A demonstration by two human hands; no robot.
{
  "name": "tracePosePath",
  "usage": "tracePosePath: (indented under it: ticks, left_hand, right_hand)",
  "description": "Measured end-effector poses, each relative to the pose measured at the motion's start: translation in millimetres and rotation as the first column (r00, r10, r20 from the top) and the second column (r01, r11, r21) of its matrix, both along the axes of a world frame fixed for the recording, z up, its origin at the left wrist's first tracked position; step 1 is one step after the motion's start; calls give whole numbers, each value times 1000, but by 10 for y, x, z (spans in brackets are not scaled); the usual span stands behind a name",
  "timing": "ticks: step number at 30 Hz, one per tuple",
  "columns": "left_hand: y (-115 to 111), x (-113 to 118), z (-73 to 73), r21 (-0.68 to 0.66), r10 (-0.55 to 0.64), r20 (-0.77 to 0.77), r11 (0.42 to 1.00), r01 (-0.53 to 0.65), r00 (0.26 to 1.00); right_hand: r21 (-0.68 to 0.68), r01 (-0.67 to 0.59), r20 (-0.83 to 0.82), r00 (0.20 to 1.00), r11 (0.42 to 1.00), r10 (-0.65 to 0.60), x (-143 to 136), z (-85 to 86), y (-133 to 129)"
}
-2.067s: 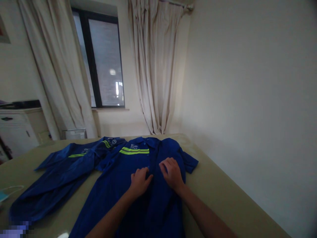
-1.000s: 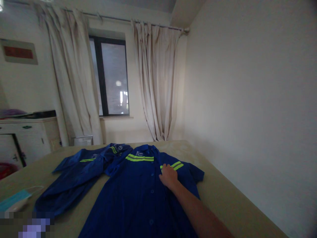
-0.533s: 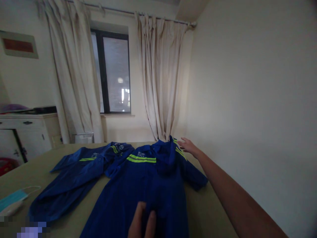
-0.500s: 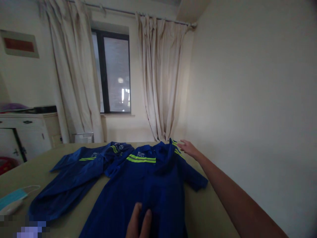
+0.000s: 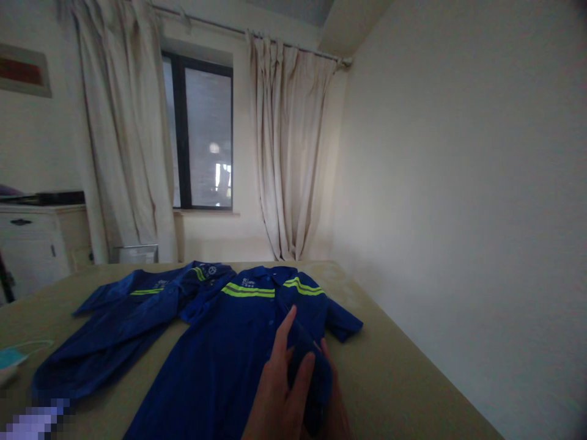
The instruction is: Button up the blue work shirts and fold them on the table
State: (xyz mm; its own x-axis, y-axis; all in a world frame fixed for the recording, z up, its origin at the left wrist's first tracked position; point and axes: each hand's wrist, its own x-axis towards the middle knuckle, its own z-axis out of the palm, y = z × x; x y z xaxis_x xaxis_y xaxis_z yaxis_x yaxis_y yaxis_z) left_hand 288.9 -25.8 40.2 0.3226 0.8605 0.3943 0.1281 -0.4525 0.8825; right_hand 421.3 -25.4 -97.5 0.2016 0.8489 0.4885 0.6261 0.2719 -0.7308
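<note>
A dark blue work shirt [image 5: 215, 354] with yellow-green reflective stripes lies face up on the pale cover. Its right-side front panel is lifted and bent near my hands. My left hand [image 5: 279, 385] is at this panel, index finger stretched along the cloth and thumb apart from it, with fabric between them. On the far side of the raised cloth is my right hand [image 5: 335, 391], mostly hidden, its fingers wrapped round the panel's edge. A second blue shirt [image 5: 123, 330] with similar stripes lies to the left, touching the first one's sleeve.
The shirts rest on a wide flat surface with a greenish-beige cover [image 5: 389, 373]. A blue face mask [image 5: 11, 357] lies at the left edge. Beyond are a white cabinet [image 5: 36, 238], beige curtains [image 5: 288, 146] and a window [image 5: 208, 134]. A bare wall [image 5: 458, 183] rises on the right.
My right hand has come down from the shirt's shoulder to the front panel. The shoulder and collar now lie flat. My left hand has moved forward and right; the view has turned slightly right.
</note>
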Motion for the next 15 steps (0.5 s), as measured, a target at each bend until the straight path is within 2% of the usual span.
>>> tracePosePath:
  ticks: [2, 4, 6, 8, 9, 11, 13, 15]
  left_hand:
    - [50, 133, 328, 146, -16, -44, 989, 22, 999]
    - [119, 119, 587, 275, 35, -88, 961, -10, 996]
    - [190, -29, 732, 331, 135, -80, 938, -101, 988]
    - [230, -248, 719, 318, 216, -56, 929, -187, 975]
    - [229, -358, 640, 295, 228, -57, 934, -202, 972]
    - [184, -546, 336, 228, 207, -85, 956, -184, 975]
    - [111, -677, -112, 140, 143, -171, 983, -119, 975]
    - [67, -773, -582, 32, -24, -320, 999, 37, 947]
  right_hand:
    - [62, 94, 22, 995, 994, -95, 109, 254, 78]
    - [92, 89, 85, 992, 992, -97, 352, 569, 145]
    - [75, 95, 142, 984, 993, -105, 698, 872, 159]
    - [84, 170, 181, 966, 982, -183, 1062, 1085, 93]
    - [83, 196, 191, 959, 977, -208, 1223, 1141, 31]
    - [-4, 183, 201, 963, 983, -178, 1480, 1142, -139]
    - [-171, 138, 176, 978, 976, -107, 1657, 1039, -349]
    - [-322, 87, 118, 992, 943, -51, 1764, 920, -563]
